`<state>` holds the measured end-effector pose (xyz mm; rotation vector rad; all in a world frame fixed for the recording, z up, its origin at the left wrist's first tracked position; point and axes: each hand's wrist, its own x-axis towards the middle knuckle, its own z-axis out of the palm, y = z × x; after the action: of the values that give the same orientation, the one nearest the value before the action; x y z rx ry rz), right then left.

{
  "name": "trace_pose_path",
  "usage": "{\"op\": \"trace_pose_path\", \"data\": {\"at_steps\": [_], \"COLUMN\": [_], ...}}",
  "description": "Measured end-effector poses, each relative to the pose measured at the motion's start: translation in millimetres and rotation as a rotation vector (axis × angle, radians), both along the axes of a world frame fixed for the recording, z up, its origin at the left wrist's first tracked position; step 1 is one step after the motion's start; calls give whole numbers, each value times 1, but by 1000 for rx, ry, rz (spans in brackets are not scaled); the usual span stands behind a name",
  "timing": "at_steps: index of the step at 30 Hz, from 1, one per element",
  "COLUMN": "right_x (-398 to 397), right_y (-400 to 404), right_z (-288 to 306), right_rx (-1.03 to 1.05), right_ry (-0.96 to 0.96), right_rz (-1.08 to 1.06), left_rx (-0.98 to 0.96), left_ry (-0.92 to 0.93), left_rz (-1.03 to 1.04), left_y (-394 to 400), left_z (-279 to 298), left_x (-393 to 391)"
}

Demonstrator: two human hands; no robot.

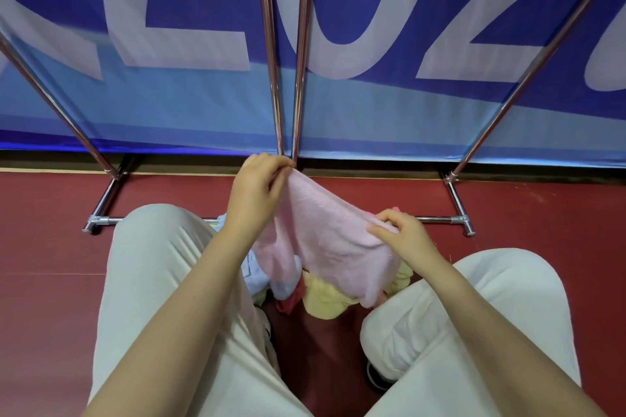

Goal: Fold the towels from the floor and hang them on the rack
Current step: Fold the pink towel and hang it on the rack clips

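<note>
Pink towel [325,240] is being held up in front of the chrome rack [284,78], above the rack's floor bar. Its upper corner is being pinched by the left hand [259,184], close to the rack's two middle poles; its nearer edge is being gripped by the right hand [403,235]. Yellow towel [325,298] and light blue towel [261,276] are being left heaped on the red floor [50,247], on the near side of the rack.

Bare forearms, loose cream-white trousers [162,281], a dark shoe [376,379] under the right knee.
</note>
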<state>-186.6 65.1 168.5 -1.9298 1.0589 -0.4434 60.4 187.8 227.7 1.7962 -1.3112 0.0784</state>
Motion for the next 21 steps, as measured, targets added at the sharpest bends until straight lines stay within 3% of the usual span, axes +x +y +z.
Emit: {"op": "trace_pose_path", "data": {"at_steps": [5, 14, 21], "right_x": [0, 2, 3], "right_y": [3, 9, 9], "right_z": [-6, 16, 33], "right_rx": [-73, 99, 153], "right_ry": [67, -174, -325], "right_rz": [16, -38, -150], "left_rx": [-20, -84, 22], "left_ry": [27, 262, 511], "left_rz": [98, 282, 312], "left_y": [0, 6, 0], "left_z": [-2, -1, -10], "left_x": [13, 25, 21]}}
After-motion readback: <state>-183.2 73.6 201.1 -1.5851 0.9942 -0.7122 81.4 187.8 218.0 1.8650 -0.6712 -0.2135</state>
